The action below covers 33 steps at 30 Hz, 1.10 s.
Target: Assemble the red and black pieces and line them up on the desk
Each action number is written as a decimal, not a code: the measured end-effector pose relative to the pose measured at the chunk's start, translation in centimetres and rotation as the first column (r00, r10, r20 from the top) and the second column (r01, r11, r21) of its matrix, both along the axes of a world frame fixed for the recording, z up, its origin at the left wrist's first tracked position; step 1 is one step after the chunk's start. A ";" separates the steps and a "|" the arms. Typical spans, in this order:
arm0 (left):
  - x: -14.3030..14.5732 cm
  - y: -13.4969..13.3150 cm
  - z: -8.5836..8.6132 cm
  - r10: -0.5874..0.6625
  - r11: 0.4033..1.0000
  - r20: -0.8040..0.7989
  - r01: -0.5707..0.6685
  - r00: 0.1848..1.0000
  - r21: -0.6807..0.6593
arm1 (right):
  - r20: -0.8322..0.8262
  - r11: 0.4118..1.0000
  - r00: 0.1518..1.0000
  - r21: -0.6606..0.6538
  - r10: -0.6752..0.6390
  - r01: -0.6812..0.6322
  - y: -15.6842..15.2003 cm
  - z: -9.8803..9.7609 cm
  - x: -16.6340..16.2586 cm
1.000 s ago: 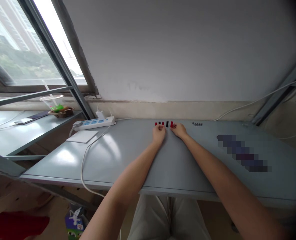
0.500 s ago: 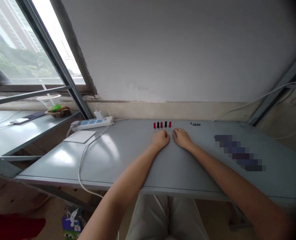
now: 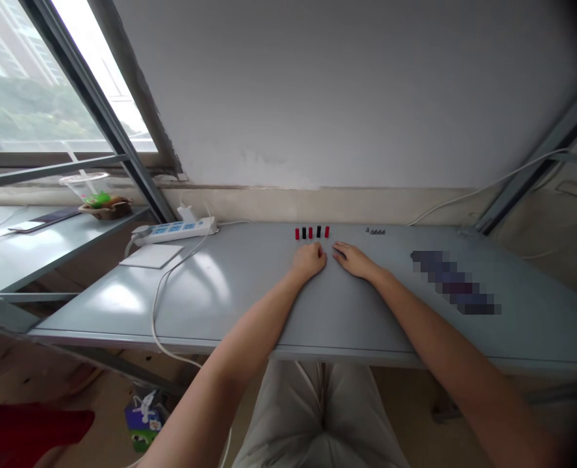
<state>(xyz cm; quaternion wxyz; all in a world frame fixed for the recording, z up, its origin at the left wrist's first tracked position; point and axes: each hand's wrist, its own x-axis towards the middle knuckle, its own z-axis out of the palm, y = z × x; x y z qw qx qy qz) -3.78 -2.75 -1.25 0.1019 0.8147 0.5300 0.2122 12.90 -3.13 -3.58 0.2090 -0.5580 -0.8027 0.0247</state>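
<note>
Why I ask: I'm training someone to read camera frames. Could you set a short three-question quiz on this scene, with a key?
1. From left to right in the view, what colours are the five small cylinders?

2. True or false: the right hand is holding one of them.

3. Which lies just in front of the power strip? A) the cup with a straw; B) the flat white square; C) the small grey pieces.

Key:
1. Red, black, red, black, red.
2. False: all five stand in the row, apart from the right hand.
3. B.
</note>
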 end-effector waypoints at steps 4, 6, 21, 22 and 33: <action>0.0 0.0 0.0 0.010 1.000 -0.007 -0.010 1.000 -0.008 | 0.010 1.000 1.000 0.008 0.008 -0.008 0.1 -0.1 0.1; 0.0 0.0 0.1 0.004 1.000 -0.010 -0.004 1.000 -0.004 | 0.012 1.000 1.000 0.016 0.012 -0.012 0.1 -0.2 0.1; 0.0 -0.1 0.3 0.004 1.000 -0.026 -0.005 1.000 -0.015 | 0.014 1.000 1.000 -0.007 0.002 -0.002 0.2 -0.2 0.1; 0.0 -0.1 0.3 0.005 1.000 -0.027 -0.006 1.000 -0.018 | 0.014 1.000 1.000 -0.009 0.002 -0.002 0.1 -0.1 0.1; 0.0 0.1 -0.1 0.011 1.000 -0.018 -0.011 1.000 0.003 | -0.018 1.000 1.000 -0.014 -0.012 0.012 0.0 0.0 0.0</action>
